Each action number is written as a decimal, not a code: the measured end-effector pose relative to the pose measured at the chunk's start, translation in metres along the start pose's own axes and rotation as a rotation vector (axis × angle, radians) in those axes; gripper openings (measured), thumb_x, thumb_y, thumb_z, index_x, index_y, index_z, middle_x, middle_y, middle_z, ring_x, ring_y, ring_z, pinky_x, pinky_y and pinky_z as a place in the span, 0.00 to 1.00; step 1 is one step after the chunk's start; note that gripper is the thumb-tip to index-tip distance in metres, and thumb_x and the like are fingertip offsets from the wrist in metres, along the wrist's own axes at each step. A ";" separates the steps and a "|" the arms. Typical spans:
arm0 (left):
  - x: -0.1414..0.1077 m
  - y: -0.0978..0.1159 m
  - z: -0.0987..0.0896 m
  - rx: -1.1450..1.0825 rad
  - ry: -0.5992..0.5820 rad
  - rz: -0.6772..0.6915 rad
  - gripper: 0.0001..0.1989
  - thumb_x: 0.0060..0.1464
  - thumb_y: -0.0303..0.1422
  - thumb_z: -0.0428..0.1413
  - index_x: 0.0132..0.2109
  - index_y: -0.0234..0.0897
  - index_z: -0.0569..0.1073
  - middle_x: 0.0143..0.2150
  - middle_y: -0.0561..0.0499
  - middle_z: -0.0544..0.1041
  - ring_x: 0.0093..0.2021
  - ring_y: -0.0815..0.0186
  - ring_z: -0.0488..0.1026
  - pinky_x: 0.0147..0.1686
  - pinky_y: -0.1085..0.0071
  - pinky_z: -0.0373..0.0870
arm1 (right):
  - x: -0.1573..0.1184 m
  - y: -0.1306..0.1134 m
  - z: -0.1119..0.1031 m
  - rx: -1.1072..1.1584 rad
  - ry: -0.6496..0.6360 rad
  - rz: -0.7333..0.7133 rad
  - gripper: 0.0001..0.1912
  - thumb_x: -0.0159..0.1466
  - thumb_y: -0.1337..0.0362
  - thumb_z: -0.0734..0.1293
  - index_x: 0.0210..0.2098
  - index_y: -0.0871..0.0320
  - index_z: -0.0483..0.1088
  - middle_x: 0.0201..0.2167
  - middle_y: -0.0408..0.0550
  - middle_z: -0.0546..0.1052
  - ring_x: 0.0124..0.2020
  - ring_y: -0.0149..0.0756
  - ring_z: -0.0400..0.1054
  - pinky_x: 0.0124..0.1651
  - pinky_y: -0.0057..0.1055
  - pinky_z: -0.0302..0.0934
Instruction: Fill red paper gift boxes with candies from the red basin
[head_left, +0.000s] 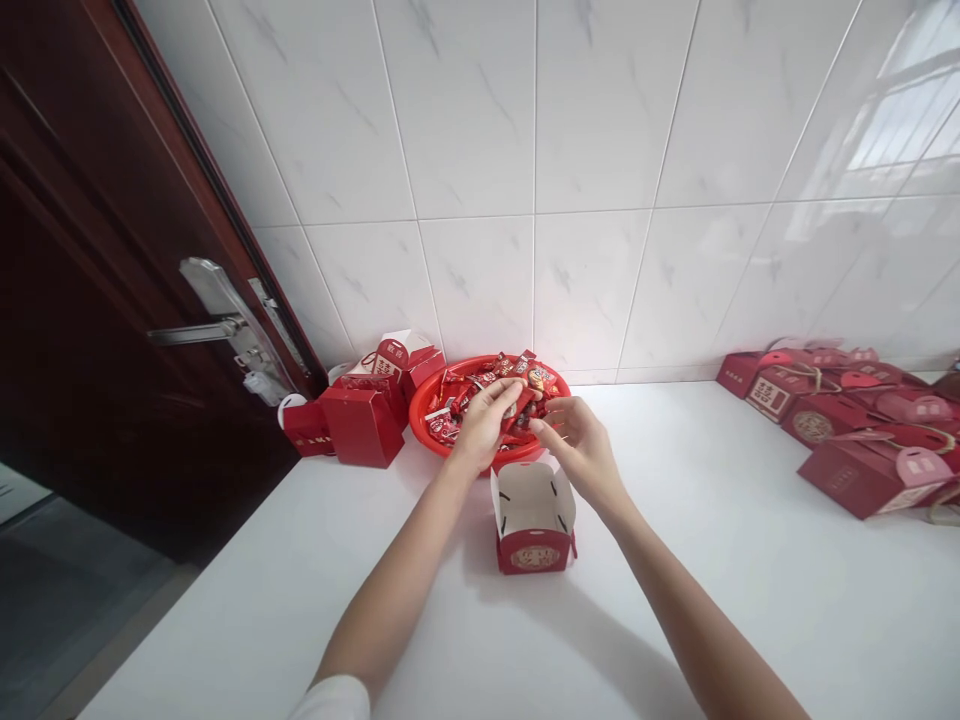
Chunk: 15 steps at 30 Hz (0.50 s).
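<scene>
A red oval basin (427,437) stands near the tiled wall, filled with wrapped sweets (444,427) in red packets. Over its front part, my left hand (487,422) is closed on a red packet (525,400). Close to its right, my right hand (576,438) is curled over the basin's right side; whether anything lies between its fingertips is too small to tell. Below the hands sits a red paper box (534,553) with its top open, pale inside walls and dark slits. Its inside looks bare where it shows, and neither hand touches it.
Several red boxes (364,428) stand left of the basin, beside a dark door (105,250) with a metal handle. More red boxes with cord handles (832,415) are grouped at the right on the white table (720,530). The tiled wall bounds the back.
</scene>
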<state>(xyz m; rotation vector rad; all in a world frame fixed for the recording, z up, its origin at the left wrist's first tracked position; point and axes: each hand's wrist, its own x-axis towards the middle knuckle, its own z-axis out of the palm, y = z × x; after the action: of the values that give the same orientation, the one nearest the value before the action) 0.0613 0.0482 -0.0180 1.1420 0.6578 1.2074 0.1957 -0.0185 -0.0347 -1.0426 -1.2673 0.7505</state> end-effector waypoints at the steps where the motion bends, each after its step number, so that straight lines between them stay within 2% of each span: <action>1: -0.002 -0.002 0.003 0.001 0.021 0.030 0.16 0.44 0.41 0.69 0.36 0.37 0.76 0.32 0.51 0.80 0.32 0.68 0.75 0.30 0.75 0.69 | 0.003 0.002 0.005 0.016 -0.011 0.021 0.20 0.57 0.49 0.73 0.41 0.54 0.69 0.33 0.46 0.77 0.33 0.39 0.73 0.35 0.35 0.67; 5: -0.009 -0.008 0.012 0.000 0.049 0.076 0.18 0.42 0.44 0.69 0.36 0.39 0.76 0.32 0.52 0.80 0.30 0.69 0.74 0.29 0.74 0.68 | 0.002 0.013 0.016 0.136 -0.040 0.083 0.24 0.54 0.49 0.76 0.42 0.54 0.68 0.33 0.46 0.77 0.35 0.40 0.73 0.33 0.34 0.69; 10: -0.014 -0.014 0.015 0.097 -0.011 0.079 0.18 0.44 0.46 0.68 0.38 0.38 0.79 0.30 0.50 0.80 0.29 0.67 0.74 0.29 0.71 0.69 | -0.009 0.014 0.011 0.325 -0.089 0.129 0.27 0.54 0.52 0.77 0.48 0.54 0.68 0.30 0.42 0.77 0.32 0.38 0.73 0.34 0.34 0.69; 15: -0.013 -0.018 0.016 0.101 -0.038 0.068 0.17 0.43 0.43 0.70 0.38 0.37 0.82 0.38 0.46 0.84 0.39 0.61 0.79 0.42 0.67 0.74 | -0.016 0.009 -0.002 0.348 -0.114 0.119 0.20 0.57 0.50 0.75 0.42 0.55 0.74 0.37 0.47 0.80 0.39 0.42 0.74 0.44 0.39 0.70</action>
<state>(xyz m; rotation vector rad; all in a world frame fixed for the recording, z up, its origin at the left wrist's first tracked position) 0.0786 0.0320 -0.0312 1.2777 0.6621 1.2178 0.1957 -0.0295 -0.0493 -0.8043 -1.1258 1.0917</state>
